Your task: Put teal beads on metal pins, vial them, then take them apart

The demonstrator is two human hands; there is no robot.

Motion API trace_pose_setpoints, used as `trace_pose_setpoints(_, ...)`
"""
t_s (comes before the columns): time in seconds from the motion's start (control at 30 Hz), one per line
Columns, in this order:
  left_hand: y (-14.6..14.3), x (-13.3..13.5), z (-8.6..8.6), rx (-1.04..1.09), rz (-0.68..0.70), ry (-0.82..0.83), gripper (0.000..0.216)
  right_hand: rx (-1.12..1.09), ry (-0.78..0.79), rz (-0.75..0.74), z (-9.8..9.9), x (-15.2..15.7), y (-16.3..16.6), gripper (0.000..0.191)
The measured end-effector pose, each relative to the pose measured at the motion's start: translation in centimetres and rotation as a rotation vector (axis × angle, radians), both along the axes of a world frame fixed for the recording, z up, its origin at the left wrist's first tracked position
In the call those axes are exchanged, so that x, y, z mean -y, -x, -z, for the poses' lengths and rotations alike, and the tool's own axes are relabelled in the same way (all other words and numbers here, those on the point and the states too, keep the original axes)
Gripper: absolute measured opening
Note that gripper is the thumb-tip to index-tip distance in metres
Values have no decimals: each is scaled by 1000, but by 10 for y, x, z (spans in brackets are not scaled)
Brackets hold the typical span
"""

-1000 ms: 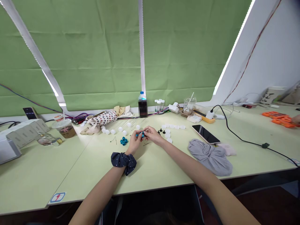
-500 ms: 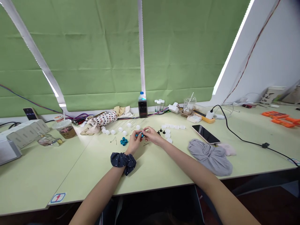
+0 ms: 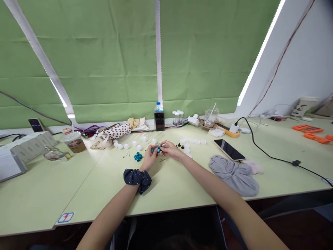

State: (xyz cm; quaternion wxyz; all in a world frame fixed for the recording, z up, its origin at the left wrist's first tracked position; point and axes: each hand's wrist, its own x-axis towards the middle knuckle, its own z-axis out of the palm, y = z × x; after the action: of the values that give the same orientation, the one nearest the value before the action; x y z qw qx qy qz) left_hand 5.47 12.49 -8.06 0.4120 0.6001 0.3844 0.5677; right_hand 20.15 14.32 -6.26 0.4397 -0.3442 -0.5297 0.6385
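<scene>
Above the middle of the table, my left hand point(image 3: 149, 158) is closed round the side of a small cluster of shiny blue balls point(image 3: 158, 149). From the other side, my right hand point(image 3: 170, 151) pinches it with thumb and fingers, and a tiny dark bit shows at those fingertips. The fingers hide most of the piece. A second blue ball cluster point(image 3: 138, 156) lies on the table left of my left hand. Several small black pieces point(image 3: 182, 147) rest just beyond my right hand. A thin pin-like rod point(image 3: 162, 160) lies below the hands.
White caps point(image 3: 197, 141) lie in a row at the right, with more point(image 3: 126, 146) scattered left. Thin bent wire point(image 3: 127, 156) sits near the second cluster. A phone point(image 3: 229, 150), grey cloth point(image 3: 234, 175), bottle point(image 3: 159, 119), drink cup point(image 3: 75, 143) and black cable point(image 3: 267, 158) surround the work area.
The view has shifted slightly. My hands stay together at the same place; the right fingers have tilted a little, and more of the blue cluster with a dark bit shows between them.
</scene>
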Motion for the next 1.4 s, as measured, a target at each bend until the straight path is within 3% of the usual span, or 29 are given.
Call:
trace_pose_setpoints(0.07,0,0,1,12,4,-1,32,-20,-29,-12,-1,1,-1,38)
trace_pose_setpoints(0.2,0,0,1,12,9,4,32,37,57,-8,-1,1,-1,34)
trace_pose_setpoints(0.37,1,0,1,-8,13,-10,33,-19,-55,-48,-3,2,-2,38)
trace_pose_setpoints(0.53,2,-3,5,-14,13,-15,34,15,81,-46,-1,0,0,30)
trace_pose_setpoints(0.67,2,-4,6,-9,18,-18,33,-18,-18,-43,0,-1,0,32)
trace_pose_setpoints(0.8,2,-5,7,-26,23,-13,34,11,59,-20,-1,-1,-2,30)
trace_pose_setpoints(0.97,3,-7,9,-10,27,-31,33,5,-40,-30,-2,-1,-3,33)
trace_pose_setpoints(1.1,2,-4,7,-11,11,-22,32,16,27,-20,-1,0,-2,33)
trace_pose_setpoints(1.3,1,1,2,-16,10,-16,31,5,-186,-14,-1,3,-2,39)
trace_pose_setpoints(1.4,1,0,5,-7,8,-33,30,-10,-72,3,0,3,2,38)
